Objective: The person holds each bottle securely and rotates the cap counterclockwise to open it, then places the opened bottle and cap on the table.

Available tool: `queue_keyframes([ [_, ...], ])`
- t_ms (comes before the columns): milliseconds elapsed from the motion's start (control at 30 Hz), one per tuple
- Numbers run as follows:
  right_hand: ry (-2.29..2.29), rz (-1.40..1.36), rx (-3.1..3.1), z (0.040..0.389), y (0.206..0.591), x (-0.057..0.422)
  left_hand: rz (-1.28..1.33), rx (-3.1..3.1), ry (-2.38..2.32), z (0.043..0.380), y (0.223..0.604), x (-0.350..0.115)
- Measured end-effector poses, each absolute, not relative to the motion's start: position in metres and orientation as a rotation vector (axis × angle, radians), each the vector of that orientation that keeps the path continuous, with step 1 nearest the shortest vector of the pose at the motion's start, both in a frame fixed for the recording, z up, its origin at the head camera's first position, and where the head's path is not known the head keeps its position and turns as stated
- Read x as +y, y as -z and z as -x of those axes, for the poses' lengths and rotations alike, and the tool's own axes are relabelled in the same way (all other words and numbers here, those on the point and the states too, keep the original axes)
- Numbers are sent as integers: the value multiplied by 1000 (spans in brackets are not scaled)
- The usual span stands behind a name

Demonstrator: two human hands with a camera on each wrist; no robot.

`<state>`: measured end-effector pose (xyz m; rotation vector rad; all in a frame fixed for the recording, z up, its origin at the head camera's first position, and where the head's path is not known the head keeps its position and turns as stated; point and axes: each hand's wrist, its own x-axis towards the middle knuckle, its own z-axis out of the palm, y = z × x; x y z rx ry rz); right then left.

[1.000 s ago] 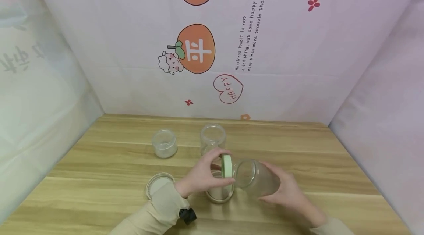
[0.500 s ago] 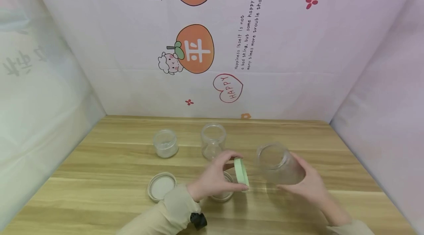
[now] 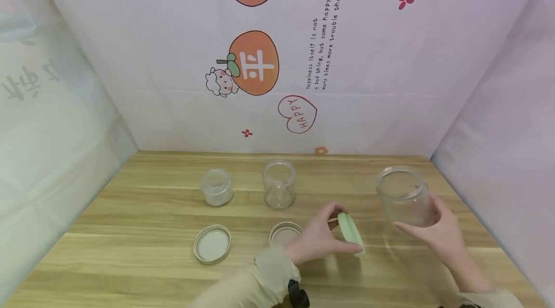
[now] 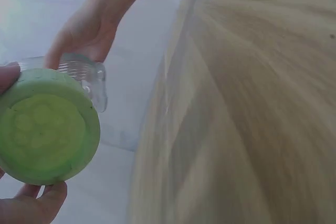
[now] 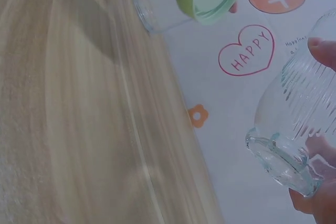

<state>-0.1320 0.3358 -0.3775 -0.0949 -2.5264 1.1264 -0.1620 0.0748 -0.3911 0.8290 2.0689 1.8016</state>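
Note:
In the head view, my left hand (image 3: 318, 236) grips a light green lid (image 3: 351, 233) by its edge, tilted on its side over the table. The left wrist view shows the lid's round green face (image 4: 44, 137), thumb and fingers at opposite edges. To the right, my right hand (image 3: 444, 231) holds a large clear glass jar (image 3: 403, 197) around its side, mouth up and leaning a little. Ribbed glass (image 5: 310, 93) and a thick base show close up in the right wrist view. Lid and jar are apart.
Two clear jars stand at the back, a short one (image 3: 217, 190) and a taller one (image 3: 279, 185). In front of them lie two pale round lids, one at left (image 3: 212, 244) and one (image 3: 284, 232) partly hidden by my left hand. Cloth walls (image 3: 368, 120) border the wooden table (image 3: 130, 269).
Both hands have moved to the right. The jar has come away from the green lid, gone farther back and turned more upright. The lid is still in my left hand.

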Motion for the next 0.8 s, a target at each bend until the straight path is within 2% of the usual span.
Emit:
queue_keyframes([
  [267, -1172, 119, -2480, 134, 377, 347, -714, 2073, -1816, 164, 403, 106],
  [800, -1174, 169, -2511, 134, 382, 353, -652, 2200, -1705, 177, 421, 131],
])
